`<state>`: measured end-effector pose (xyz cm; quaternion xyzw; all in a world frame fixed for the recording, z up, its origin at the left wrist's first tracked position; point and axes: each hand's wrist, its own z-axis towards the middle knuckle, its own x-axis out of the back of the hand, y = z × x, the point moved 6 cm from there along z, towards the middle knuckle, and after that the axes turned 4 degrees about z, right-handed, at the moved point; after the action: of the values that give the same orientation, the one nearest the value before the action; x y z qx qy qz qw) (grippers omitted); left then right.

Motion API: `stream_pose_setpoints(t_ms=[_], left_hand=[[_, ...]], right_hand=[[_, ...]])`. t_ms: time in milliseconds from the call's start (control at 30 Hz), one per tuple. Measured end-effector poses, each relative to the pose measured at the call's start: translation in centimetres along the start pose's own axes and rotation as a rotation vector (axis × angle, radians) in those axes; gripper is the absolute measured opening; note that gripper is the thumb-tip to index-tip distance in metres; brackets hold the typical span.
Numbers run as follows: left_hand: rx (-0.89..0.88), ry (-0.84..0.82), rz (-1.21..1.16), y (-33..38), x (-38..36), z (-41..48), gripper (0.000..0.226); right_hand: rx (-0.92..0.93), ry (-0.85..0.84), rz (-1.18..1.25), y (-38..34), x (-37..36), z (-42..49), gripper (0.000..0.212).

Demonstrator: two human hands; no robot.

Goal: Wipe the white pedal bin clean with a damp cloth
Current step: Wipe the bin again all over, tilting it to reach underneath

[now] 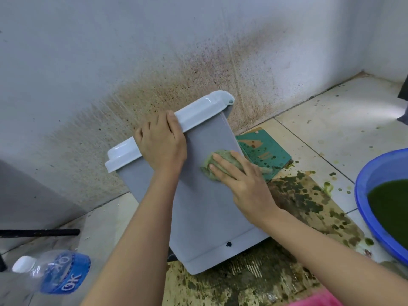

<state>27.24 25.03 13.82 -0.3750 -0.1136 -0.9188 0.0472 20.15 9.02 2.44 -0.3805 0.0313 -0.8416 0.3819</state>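
The pedal bin [205, 208] is tilted back towards the stained wall, its grey side face turned up and its white lid [198, 113] closed at the far end. My left hand [162, 142] grips the lid's edge, fingers curled over the far side. A greenish wet cloth [217, 165] lies bunched on the bin's upper face. My right hand [240, 184] presses flat on the cloth with straight fingers. The bin's base stands on stained cardboard [309, 206].
A blue basin [364, 202] of dark green liquid stands at the right. A green board [267, 155] lies beside the bin. A plastic water bottle [55, 270] lies at the lower left, a black rod [39, 233] above it. The wall [198, 62] is spattered brown.
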Motion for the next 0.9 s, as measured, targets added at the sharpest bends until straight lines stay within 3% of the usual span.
stream_pose_setpoints(t_ms=[133, 233, 400, 467, 567, 667, 767, 900], left_hand=[[-0.006, 0.023, -0.011, 0.3, 1.4, -1.3, 0.036], [-0.019, 0.006, -0.026, 0.3, 2.5, -2.2, 0.036], [-0.023, 0.028, -0.055, 0.9, 4.9, -4.5, 0.041], [-0.019, 0.053, -0.051, 1.1, 5.8, -5.6, 0.042], [-0.015, 0.075, -0.051, 1.6, 7.0, -7.4, 0.041], [-0.008, 0.095, -0.077, 1.8, 8.2, -9.1, 0.040], [-0.037, 0.111, -0.080, 2.0, 9.0, -10.8, 0.038], [-0.050, 0.136, -0.069, 2.0, 9.6, -12.2, 0.037]], right_hand=[[0.001, 0.048, -0.096, -3.1, 1.3, 5.2, 0.058], [-0.022, 0.089, -0.181, -3.2, 2.3, 3.9, 0.056], [-0.259, -0.023, -0.044, -1.2, 3.7, -1.7, 0.083], [-0.388, 0.017, 0.072, -1.0, 5.1, -3.3, 0.087], [-0.298, 0.144, 0.108, -3.3, 7.6, -3.1, 0.077], [-0.172, 0.132, -0.041, -6.2, 9.1, -1.3, 0.065], [-0.216, 0.082, -0.097, -6.4, 9.8, -1.3, 0.061], [-0.369, 0.086, 0.017, -5.2, 10.6, -2.8, 0.061]])
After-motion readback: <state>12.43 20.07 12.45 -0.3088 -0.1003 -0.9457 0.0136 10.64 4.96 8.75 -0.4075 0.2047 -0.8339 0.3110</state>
